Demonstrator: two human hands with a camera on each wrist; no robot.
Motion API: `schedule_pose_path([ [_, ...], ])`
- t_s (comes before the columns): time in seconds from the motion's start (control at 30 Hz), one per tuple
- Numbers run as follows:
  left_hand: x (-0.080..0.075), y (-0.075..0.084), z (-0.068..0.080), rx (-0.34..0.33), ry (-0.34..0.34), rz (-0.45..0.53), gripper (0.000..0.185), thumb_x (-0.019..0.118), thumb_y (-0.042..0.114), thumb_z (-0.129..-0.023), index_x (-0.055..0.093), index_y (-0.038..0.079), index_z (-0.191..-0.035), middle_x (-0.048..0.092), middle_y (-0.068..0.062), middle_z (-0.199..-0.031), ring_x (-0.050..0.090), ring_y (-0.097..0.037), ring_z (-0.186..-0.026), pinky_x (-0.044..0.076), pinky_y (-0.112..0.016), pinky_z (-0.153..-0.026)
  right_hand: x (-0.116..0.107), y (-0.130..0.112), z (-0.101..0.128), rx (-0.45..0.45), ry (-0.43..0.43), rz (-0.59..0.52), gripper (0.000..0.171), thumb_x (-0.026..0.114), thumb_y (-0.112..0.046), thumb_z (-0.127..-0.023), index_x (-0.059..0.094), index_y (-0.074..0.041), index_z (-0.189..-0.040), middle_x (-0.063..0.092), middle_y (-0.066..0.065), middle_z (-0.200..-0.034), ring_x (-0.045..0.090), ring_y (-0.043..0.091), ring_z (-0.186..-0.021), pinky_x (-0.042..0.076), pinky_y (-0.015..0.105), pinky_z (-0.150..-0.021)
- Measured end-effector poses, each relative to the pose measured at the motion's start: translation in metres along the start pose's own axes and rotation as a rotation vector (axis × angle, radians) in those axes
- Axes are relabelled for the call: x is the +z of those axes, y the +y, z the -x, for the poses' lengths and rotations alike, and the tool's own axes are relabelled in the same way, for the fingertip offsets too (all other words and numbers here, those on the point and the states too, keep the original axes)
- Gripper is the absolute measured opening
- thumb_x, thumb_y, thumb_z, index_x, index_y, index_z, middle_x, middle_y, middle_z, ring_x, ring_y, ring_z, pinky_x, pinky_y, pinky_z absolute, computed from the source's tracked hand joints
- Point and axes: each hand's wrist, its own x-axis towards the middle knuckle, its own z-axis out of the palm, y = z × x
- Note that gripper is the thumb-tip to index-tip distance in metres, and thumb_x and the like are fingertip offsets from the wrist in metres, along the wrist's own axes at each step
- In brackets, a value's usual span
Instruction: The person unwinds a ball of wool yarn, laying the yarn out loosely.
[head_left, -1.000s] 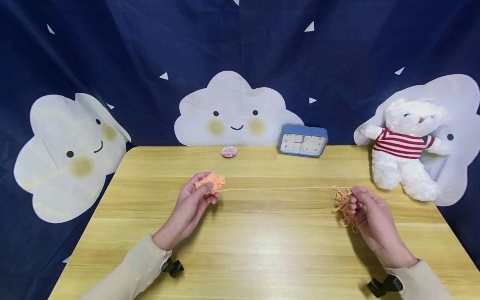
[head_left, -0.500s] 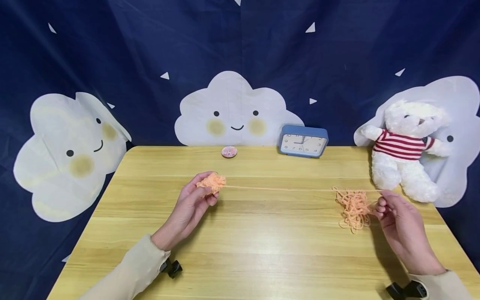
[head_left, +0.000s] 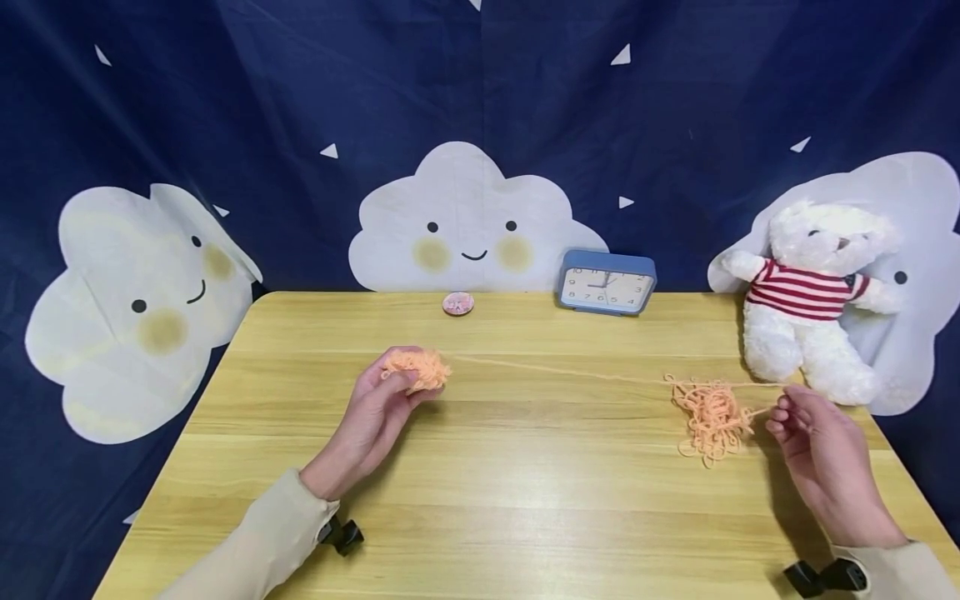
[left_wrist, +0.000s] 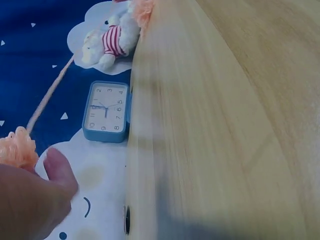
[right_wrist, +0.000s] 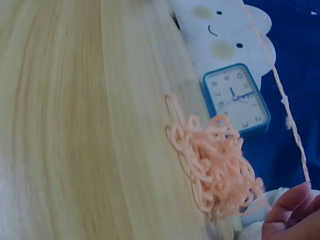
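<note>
Though tangled, yarn (head_left: 711, 415) between both hands (head_left: 375, 408) (head_left: 831, 458)

This looks like a child's bedroom or playroom corner; whether it lies in a real home or is a set dressed up like one, I cannot tell. A navy cloth (head_left: 480, 75) with soft folds hangs behind, strewn with little white triangles (head_left: 620, 55). With the table's near edge as six o'clock, its smiling clouds appear at ten o'clock (head_left: 120, 267), twelve o'clock (head_left: 465, 196) and two o'clock (head_left: 918, 212). The table (head_left: 525, 508) has a pale wood-grain top. At one o'clock stands a blue alarm clock (head_left: 606, 283); at two o'clock sits a white teddy bear (head_left: 798, 287) in a red-striped jumper. A small pink disc (head_left: 457, 303) lies by the far edge, near twelve o'clock.
</note>
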Motion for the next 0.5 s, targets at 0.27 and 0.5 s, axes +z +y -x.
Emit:
schedule_pose_path([
  [0.27,0.0,0.002,-0.001,-0.018,-0.105,0.066,0.04,0.038,-0.007,-0.101,0.056,-0.002,-0.137,0.054,-0.018,-0.131,0.065,-0.025,-0.1,0.059,-0.032,-0.078,-0.009,-0.004,-0.001,0.062,0.032,0.178,0.033,0.049,0.005,-0.112,0.079,0.003,-0.099,0.072,0.009,-0.09,0.071,0.018,-0.08,0.062,0.025,-0.073],
  [0.5,0.003,0.001,-0.003,-0.044,-0.047,0.06,0.036,0.048,0.011,-0.114,0.049,-0.008,-0.146,0.055,-0.016,-0.136,0.061,-0.018,-0.102,0.056,-0.025,-0.081,-0.016,-0.005,-0.006,0.157,-0.041,0.381,0.031,0.052,0.002,-0.113,0.081,-0.002,-0.103,0.076,0.008,-0.095,0.072,0.013,-0.083,0.062,0.022,-0.074],
])
